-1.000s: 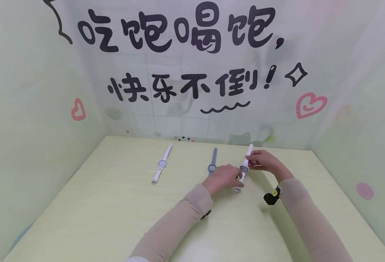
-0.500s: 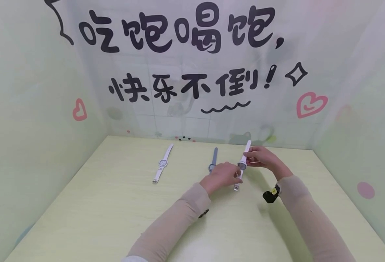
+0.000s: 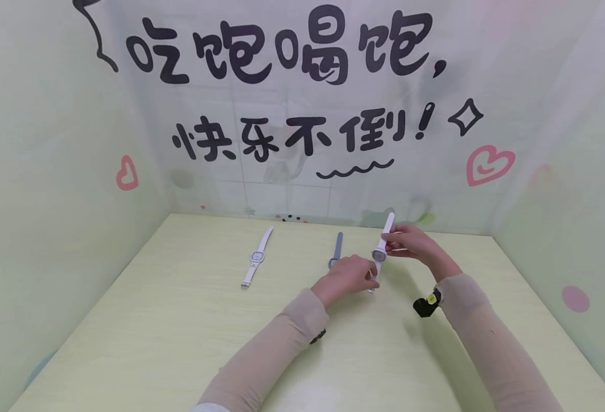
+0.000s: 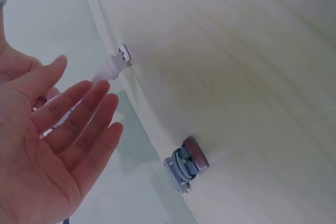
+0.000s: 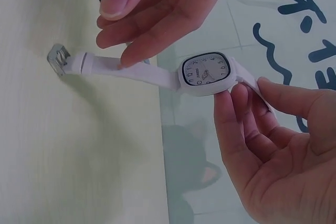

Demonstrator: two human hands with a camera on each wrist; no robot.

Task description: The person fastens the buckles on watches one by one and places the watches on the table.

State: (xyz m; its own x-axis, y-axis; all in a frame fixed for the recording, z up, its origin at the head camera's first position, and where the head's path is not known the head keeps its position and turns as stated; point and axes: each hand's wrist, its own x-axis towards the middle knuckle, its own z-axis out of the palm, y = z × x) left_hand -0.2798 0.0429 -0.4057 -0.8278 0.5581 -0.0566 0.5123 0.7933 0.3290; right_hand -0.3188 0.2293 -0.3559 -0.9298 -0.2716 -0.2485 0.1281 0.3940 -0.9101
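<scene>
My right hand pinches a white wristwatch by the upper strap, between thumb and fingers, as the right wrist view shows. The watch is tilted, its oval dial facing up and its buckle end low over the table; I cannot tell whether the buckle touches it. Beside the lower strap is my left hand, its fingers loosely extended, not curled round the strap. Whether the fingertips touch the strap is unclear. In the left wrist view, the left palm shows nothing in it. A blue-grey wristwatch lies partly hidden behind the left hand.
Another white wristwatch lies flat farther left on the pale wooden table. A printed backdrop with black characters rises along the table's back edge, and pale panels stand at both sides.
My right hand has moved slightly up and back with the white wristwatch, raising it. The left hand has followed a little. The other two watches have stayed put.
</scene>
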